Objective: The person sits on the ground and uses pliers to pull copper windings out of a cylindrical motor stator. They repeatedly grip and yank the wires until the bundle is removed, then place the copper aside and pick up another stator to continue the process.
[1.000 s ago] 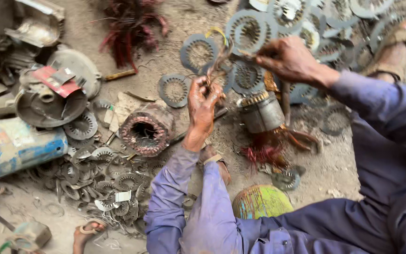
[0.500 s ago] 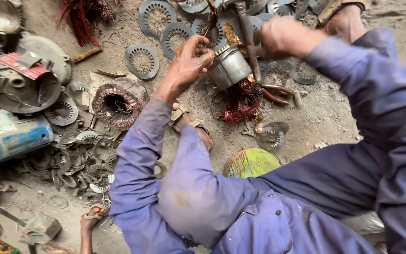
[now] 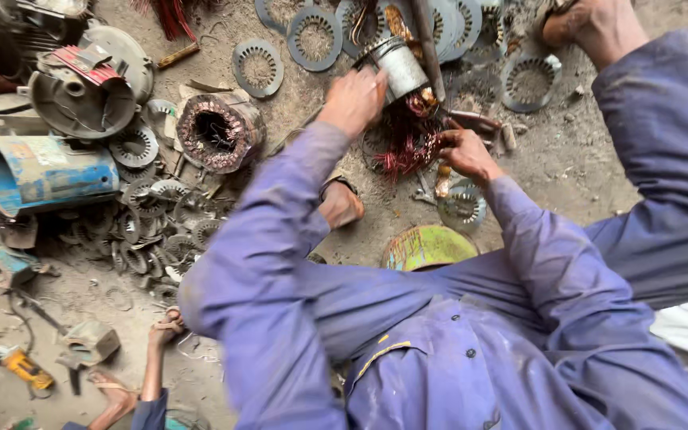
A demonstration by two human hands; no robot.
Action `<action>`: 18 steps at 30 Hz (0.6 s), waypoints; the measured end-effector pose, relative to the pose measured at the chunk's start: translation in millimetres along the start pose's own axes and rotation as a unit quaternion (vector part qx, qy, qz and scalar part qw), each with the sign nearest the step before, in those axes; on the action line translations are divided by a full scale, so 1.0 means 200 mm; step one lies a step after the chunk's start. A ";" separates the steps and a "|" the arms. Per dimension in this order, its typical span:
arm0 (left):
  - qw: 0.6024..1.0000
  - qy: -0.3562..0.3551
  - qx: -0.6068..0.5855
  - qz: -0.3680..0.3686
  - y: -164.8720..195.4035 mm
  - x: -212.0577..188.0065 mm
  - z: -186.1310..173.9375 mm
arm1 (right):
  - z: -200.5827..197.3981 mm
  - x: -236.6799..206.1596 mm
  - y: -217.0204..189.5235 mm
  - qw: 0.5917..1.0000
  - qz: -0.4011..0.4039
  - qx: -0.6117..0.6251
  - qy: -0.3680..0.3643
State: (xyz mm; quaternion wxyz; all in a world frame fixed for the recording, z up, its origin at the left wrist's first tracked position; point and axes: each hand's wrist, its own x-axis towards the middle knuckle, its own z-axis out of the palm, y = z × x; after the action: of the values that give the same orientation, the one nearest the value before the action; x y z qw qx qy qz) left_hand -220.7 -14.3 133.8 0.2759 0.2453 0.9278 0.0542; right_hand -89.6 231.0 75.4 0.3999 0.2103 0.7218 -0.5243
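Observation:
My left hand [image 3: 353, 99] grips the side of a small grey metal motor stator [image 3: 400, 65] that stands tilted on the dirt floor. A dark metal rod [image 3: 427, 40] runs up beside the stator. Red-brown copper winding wire [image 3: 404, 145] spills out of the stator's lower end. My right hand [image 3: 463, 153] is closed on this bundle of wire, just below and right of the stator. Both sleeves are blue-purple. My bare foot [image 3: 591, 24] rests at the top right, near the stator.
Several flat toothed steel rings [image 3: 258, 67] lie on the ground. A larger wound stator [image 3: 218, 130] lies left, by a blue cylinder casing [image 3: 45, 170] and grey motor covers [image 3: 81, 99]. A green-yellow round lid [image 3: 428, 247] lies near my knee. Another person's foot [image 3: 162, 328] shows lower left.
My right hand has dropped from the top of the rod down to the copper wire below the stator. The view has swung lower and nearer; my left hand stays on the stator.

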 end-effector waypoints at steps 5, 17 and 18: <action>0.975 0.216 0.007 -0.051 0.09 0.19 0.24 | -0.01 0.03 0.00 0.975 -0.144 -0.054 0.161; 0.983 0.152 -0.016 -0.100 0.21 -0.07 -0.12 | 0.07 0.24 -0.19 0.762 -0.436 -0.416 0.236; 0.978 0.180 -0.021 -0.104 0.20 -0.07 -0.14 | 0.08 0.24 -0.20 0.755 -0.437 -0.424 0.245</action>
State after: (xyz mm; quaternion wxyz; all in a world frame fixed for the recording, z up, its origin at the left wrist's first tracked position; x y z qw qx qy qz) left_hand -207.5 15.0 173.3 0.1132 0.1278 0.9814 0.0879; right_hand -141.3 195.3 59.0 -0.0149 -0.1978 0.9567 -0.2131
